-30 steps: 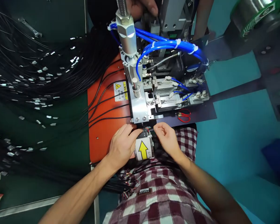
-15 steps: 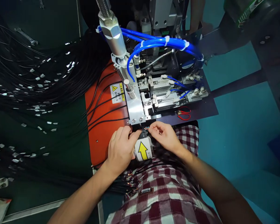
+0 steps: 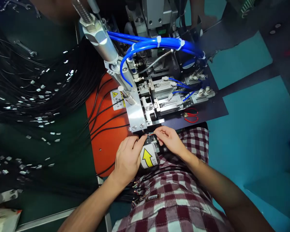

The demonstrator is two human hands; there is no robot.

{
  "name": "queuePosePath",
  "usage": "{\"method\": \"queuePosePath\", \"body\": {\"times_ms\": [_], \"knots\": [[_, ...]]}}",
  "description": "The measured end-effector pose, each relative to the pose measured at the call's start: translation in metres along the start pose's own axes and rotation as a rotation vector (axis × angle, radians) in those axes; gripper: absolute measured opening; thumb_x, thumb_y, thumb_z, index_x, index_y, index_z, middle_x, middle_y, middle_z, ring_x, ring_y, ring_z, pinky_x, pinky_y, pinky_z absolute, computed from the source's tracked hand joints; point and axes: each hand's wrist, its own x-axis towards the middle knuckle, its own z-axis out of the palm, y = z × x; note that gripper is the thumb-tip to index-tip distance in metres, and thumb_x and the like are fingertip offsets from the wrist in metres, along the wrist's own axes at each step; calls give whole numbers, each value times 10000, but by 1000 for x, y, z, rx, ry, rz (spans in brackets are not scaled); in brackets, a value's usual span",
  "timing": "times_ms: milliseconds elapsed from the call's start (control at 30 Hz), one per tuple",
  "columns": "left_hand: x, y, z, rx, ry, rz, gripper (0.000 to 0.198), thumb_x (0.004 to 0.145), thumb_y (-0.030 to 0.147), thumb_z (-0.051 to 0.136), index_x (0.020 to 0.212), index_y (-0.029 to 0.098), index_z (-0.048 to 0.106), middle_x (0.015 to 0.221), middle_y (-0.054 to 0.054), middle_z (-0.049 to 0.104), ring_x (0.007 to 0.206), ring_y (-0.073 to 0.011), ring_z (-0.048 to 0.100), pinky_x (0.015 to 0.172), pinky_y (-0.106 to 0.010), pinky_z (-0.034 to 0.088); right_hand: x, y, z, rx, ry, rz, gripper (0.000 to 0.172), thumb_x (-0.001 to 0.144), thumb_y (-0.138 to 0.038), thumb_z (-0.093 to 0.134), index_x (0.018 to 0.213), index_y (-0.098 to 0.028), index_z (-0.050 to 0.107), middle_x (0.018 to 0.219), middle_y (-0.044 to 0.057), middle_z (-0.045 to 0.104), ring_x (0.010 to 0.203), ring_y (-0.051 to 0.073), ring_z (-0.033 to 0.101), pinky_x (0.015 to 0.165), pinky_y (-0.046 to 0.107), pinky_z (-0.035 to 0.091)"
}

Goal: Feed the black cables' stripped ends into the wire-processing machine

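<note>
Thin coloured wires (image 3: pixel 150 133) stretch between my fingertips at the front edge of the machine. My right hand (image 3: pixel 169 138) pinches their right end between thumb and index finger. With its thumb pressed at the wires' left end, my left hand (image 3: pixel 129 154) rests beside the small black and metal fixture (image 3: pixel 151 140). Just below that fixture is a white label with a yellow arrow (image 3: pixel 148 156). Above my hands stands the machine's silver plate (image 3: pixel 135 115). What lies under my left palm is hidden.
Black cables cross the orange plate (image 3: pixel 103 141) on the left; a large cable bundle (image 3: pixel 86 67) lies beyond. Red-handled snips (image 3: pixel 190 115) lie right of the machine. Blue air hoses (image 3: pixel 156 43) arch over it. A wrench (image 3: pixel 25 48) lies at upper left.
The camera view has shifted slightly, moving the machine's upper part left. My fingers are a little further from the fixture, and more of it and the coloured wires shows.
</note>
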Motion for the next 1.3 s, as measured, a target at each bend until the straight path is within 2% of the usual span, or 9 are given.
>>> {"method": "queuePosePath", "body": {"times_ms": [267, 400, 467, 633, 767, 933, 1067, 1167, 1300], "knots": [[3, -1, 1, -16, -36, -11, 350, 908, 113, 385, 1196, 157, 580, 909, -92, 546, 819, -208, 504, 699, -330, 439, 0, -4, 15, 83, -38, 24, 297, 844, -459, 569, 757, -179, 526, 522, -59, 477, 465, 96, 435, 506, 242, 372], [4, 3, 2, 43, -60, -9, 350, 909, 109, 382, 1198, 133, 577, 917, -108, 560, 812, -216, 500, 696, -339, 439, -3, -2, 15, -212, 107, -212, 214, 873, -379, 541, 781, -186, 536, 627, -21, 507, 574, 119, 475, 552, 252, 382], [4, 4, 4, 64, -43, -12, 351, 904, 105, 382, 1195, 131, 576, 940, -114, 566, 801, -215, 500, 695, -342, 440, -3, 0, 15, -272, 145, -272, 198, 871, -361, 543, 777, -187, 534, 676, -12, 503, 587, 118, 476, 541, 250, 375], [1, 1, 6, -109, 39, -48, 364, 879, 62, 388, 1173, 148, 584, 985, -105, 572, 906, -215, 528, 787, -345, 478, 1, 3, 14, -9, -3, -86, 240, 846, -413, 567, 795, -192, 490, 562, -74, 439, 445, 85, 406, 460, 233, 329], [-3, -1, 6, -149, 58, -58, 364, 887, 64, 390, 1186, 147, 580, 1048, -115, 588, 997, -223, 531, 864, -369, 483, 3, 1, 13, 30, -26, -93, 283, 829, -448, 580, 777, -184, 493, 533, -76, 454, 463, 85, 409, 496, 239, 344], [-2, 0, 14, -56, 26, -76, 362, 885, 95, 396, 1187, 148, 589, 1066, -128, 598, 992, -241, 535, 859, -402, 482, 3, 5, 15, 27, -8, -128, 299, 816, -468, 582, 767, -191, 482, 517, -78, 450, 463, 87, 403, 482, 237, 326], [-2, 0, 18, -73, 72, -75, 353, 885, 94, 389, 1161, 144, 603, 1040, -120, 588, 967, -232, 536, 847, -392, 488, 6, 8, 16, 76, 3, -123, 315, 790, -472, 605, 744, -180, 496, 512, -82, 439, 464, 79, 382, 495, 237, 309], [-16, 4, 14, -113, 114, -158, 387, 907, 96, 366, 1240, 150, 556, 1096, -123, 561, 1035, -227, 517, 896, -394, 477, 8, 6, 14, 71, -14, -114, 341, 754, -489, 627, 725, -172, 506, 507, -81, 446, 459, 76, 376, 501, 238, 301], [-45, 17, 8, 9, 80, -377, 445, 932, 164, 384, 1372, 138, 443, 1180, -157, 513, 1083, -266, 485, 925, -463, 459, 8, 5, 12, 36, -11, -148, 348, 753, -500, 622, 728, -173, 505, 503, -81, 446, 467, 81, 383, 510, 239, 304]]}}
